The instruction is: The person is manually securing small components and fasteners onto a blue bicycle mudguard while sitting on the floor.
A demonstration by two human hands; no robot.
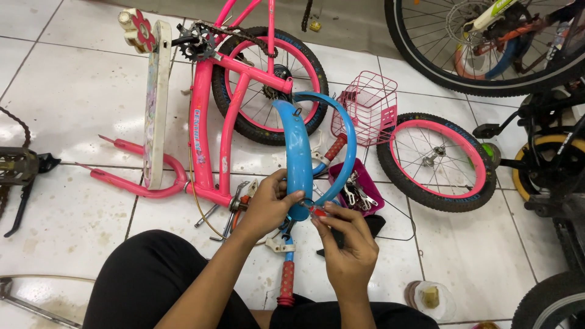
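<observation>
My left hand (267, 204) grips the lower end of a curved blue bicycle mudguard (298, 152), which arches up and to the right over the floor. My right hand (347, 240) pinches a small red part (318, 211) against the mudguard's lower end. Behind the mudguard lies a pink child's bicycle frame (210, 122) on its side, with its rear wheel (268, 85) still mounted. A blue handlebar with a red grip (286, 283) lies under my hands.
A loose pink-rimmed wheel (436, 161), a pink wire basket (368, 106) and a magenta tray of tools (359, 189) lie to the right. Larger bicycles (487, 42) stand at the top right and right edge. A pedal crank (21, 167) lies far left. A small jar (429, 298) stands near my right knee.
</observation>
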